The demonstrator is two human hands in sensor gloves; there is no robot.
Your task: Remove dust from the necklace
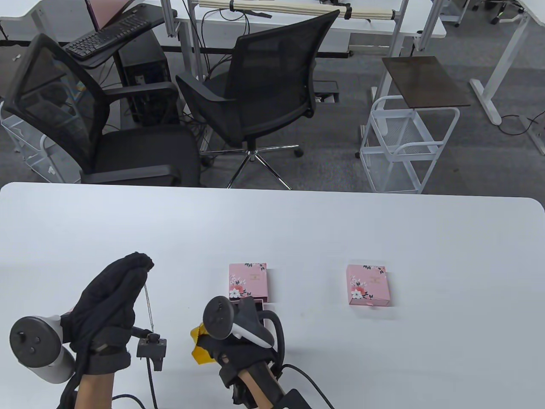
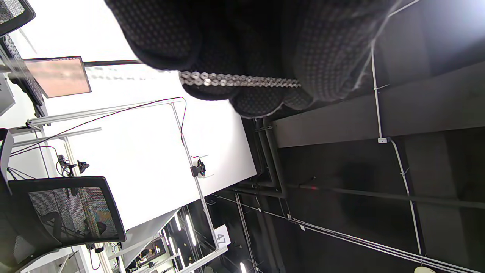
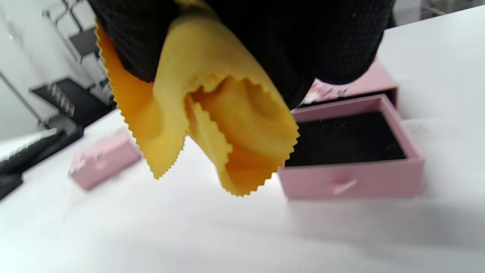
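Your left hand [image 1: 108, 306] is raised above the desk [image 1: 383, 238] with its fingers [image 2: 242, 49] bunched together, pinching the necklace [image 2: 238, 80]; in the left wrist view the silver chain runs across the fingertips, and in the table view a thin length of it [image 1: 148, 307] hangs straight down from them, ending near the small black clamp at that wrist. Your right hand [image 1: 238, 345] sits just right of the left, low over the near edge of the desk, its fingers [image 3: 322, 41] curled round a yellow cloth [image 3: 212, 125] with a zigzag edge, which droops folded beneath them. Chain and cloth are near each other but apart, with bare desk between. Just beyond your right hand lies a pink box [image 1: 248, 280] with a flower print, its drawer [image 3: 352, 155] pulled out toward you and showing a black lining. A second pink box [image 1: 368, 285], closed, lies well to the right on the desk. Beyond the far edge stand two black chairs [image 1: 264, 89] and a white cart [image 1: 408, 145].
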